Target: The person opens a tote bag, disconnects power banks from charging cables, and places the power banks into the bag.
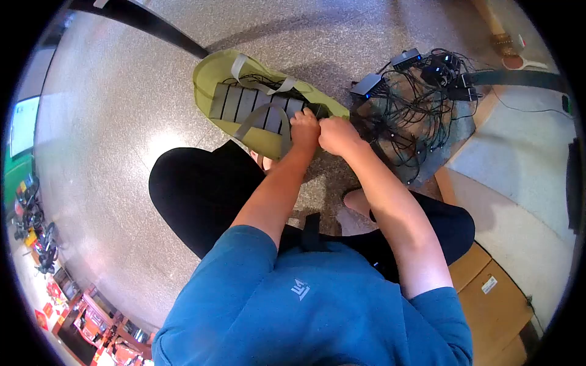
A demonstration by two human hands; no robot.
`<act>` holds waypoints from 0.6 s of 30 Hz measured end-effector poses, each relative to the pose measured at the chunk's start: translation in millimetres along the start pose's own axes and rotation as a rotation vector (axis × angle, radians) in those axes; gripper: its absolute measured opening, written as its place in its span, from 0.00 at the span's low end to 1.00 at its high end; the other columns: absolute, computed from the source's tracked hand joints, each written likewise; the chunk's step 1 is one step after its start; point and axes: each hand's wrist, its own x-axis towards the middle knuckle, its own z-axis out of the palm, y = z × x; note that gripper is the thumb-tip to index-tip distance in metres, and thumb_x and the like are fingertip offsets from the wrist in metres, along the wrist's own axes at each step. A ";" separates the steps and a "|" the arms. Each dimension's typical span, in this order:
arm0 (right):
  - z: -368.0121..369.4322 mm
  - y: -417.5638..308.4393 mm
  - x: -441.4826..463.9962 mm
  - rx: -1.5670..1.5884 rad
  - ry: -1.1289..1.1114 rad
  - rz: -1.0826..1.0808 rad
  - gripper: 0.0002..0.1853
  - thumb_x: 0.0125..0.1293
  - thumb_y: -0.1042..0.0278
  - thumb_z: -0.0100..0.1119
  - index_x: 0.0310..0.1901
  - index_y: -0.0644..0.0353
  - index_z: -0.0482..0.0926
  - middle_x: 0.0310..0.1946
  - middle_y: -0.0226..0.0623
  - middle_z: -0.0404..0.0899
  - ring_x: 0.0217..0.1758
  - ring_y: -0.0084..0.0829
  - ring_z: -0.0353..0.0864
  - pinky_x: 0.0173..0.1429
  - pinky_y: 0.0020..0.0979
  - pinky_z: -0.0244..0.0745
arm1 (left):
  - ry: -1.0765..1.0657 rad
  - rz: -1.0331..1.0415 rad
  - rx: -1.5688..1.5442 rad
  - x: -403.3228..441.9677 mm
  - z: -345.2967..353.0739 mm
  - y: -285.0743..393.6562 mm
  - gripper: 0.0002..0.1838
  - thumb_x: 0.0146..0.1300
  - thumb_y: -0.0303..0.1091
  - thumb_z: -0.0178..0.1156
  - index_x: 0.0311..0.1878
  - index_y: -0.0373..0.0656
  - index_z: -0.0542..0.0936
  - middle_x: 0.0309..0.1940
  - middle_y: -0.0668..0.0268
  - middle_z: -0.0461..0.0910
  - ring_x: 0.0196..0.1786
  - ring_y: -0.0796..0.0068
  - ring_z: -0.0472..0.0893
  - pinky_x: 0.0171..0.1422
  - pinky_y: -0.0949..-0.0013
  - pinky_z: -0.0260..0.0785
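Note:
An olive-green tote bag (210,67) with grey strap handles (249,119) lies open on the floor in front of me. Several flat grey boxes (245,104) stand in a row inside it, with black cables (259,80) tucked along their far side. My left hand (304,128) is at the bag's right end, its fingers curled by the last grey box and a dark item (318,110). Right beside it, my right hand (337,135) is closed at the bag's rim. What either hand grips is hidden by the fingers.
Right of the bag lies a tangled heap of black cables (415,116) with power adapters (368,85), some with lit blue lights. A flattened cardboard box (491,293) lies at the lower right. A dark leg (146,24) crosses the upper left; parked motorbikes (46,244) show far left.

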 end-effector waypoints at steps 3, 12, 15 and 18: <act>19.7 18.9 -8.1 -0.020 0.080 -0.112 0.11 0.56 0.77 0.56 0.40 0.67 0.84 0.42 0.54 0.82 0.48 0.53 0.83 0.52 0.47 0.79 | 0.102 0.096 0.008 -9.8 -4.6 1.3 0.24 0.62 0.49 0.65 0.45 0.34 0.78 0.39 0.55 0.77 0.44 0.57 0.76 0.46 0.57 0.71; 13.6 8.5 -40.3 -0.156 0.001 -0.144 0.09 0.59 0.77 0.55 0.39 0.63 0.83 0.46 0.48 0.79 0.51 0.49 0.82 0.52 0.46 0.80 | -0.146 -0.122 0.069 -3.3 19.5 5.8 0.26 0.61 0.52 0.66 0.49 0.36 0.79 0.47 0.58 0.71 0.50 0.55 0.75 0.47 0.57 0.79; 17.0 8.8 -48.3 -0.231 0.017 -0.157 0.08 0.62 0.76 0.55 0.39 0.62 0.84 0.48 0.46 0.77 0.54 0.48 0.81 0.52 0.47 0.81 | -0.206 -0.191 -0.004 -4.6 -1.9 13.6 0.24 0.63 0.48 0.64 0.53 0.38 0.79 0.49 0.56 0.69 0.49 0.53 0.76 0.44 0.58 0.81; 23.6 17.5 -50.4 -0.267 0.024 -0.175 0.08 0.64 0.75 0.54 0.39 0.62 0.84 0.47 0.45 0.77 0.55 0.47 0.81 0.51 0.47 0.82 | -0.277 0.014 0.119 2.5 40.7 -4.0 0.22 0.65 0.44 0.61 0.56 0.39 0.79 0.50 0.55 0.70 0.48 0.50 0.79 0.44 0.58 0.81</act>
